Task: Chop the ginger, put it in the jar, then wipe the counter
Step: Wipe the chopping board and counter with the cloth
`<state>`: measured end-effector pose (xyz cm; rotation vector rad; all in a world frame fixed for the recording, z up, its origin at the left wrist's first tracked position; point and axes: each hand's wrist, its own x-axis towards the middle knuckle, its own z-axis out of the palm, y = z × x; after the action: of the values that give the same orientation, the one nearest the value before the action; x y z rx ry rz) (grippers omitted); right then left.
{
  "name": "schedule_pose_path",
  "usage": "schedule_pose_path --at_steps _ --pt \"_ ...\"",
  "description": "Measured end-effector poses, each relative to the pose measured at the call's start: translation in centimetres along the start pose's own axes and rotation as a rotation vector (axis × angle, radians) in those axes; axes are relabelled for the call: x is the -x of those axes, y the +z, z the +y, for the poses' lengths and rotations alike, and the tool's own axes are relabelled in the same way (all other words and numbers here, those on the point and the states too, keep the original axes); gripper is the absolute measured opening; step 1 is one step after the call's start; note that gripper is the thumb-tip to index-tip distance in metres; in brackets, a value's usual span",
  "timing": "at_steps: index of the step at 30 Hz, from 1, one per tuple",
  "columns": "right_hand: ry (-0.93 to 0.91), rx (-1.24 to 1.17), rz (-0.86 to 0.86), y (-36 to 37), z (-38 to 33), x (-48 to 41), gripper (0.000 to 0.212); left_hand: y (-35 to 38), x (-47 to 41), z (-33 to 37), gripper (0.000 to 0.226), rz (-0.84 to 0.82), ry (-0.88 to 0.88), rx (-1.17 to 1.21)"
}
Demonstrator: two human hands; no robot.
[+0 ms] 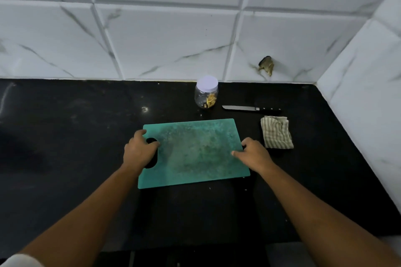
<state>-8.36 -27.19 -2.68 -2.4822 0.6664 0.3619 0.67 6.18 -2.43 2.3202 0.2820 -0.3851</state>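
We list first a teal cutting board [195,149], set on the black surface [76,136], its face scuffed grey across the middle, with an oval grip hole at the left end. Left hand [138,151]: laid over that left end and partly covering the hole — the fingers [140,133] curl round the far left corner edge, the thumb lies on the top face, so the hand grips the board. Right hand [253,154]: at the right edge of the board, fingers [247,141] bent over the rim and thumb stretched flat on the top face, pinching the edge between them. Whether the board is raised off the surface we cannot tell. Behind the board, near the white tiled wall [152,39], we count one clear jar [205,98], upright, closed with a white lid [207,84]; the ginger [211,100] sits inside it as a small heap of yellowish pieces against the right side. Just right of the jar, one knife [249,109] lies flat, blade pointing left, dark handle to the right. In front of the knife and just beside the board's right edge, one striped cloth [276,132], folded and rumpled, close to the right hand. A few pale specks [210,187] lie on the surface by the board's near edge.
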Motion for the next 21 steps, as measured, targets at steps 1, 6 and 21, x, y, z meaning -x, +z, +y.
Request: schedule_pose_path --at_steps 1,6,21 --pt "0.015 -0.001 0.01 -0.3 0.6 0.3 0.04 0.4 0.1 0.4 0.072 -0.018 0.026 -0.015" --pt "0.067 0.008 0.017 -0.7 2.7 1.7 0.044 1.5 0.4 1.2 0.071 -0.057 0.117 -0.08" --pt "-0.084 0.165 0.18 -9.2 2.8 -5.1 0.037 8.9 -0.4 12.1 0.064 -0.242 0.545 -0.403"
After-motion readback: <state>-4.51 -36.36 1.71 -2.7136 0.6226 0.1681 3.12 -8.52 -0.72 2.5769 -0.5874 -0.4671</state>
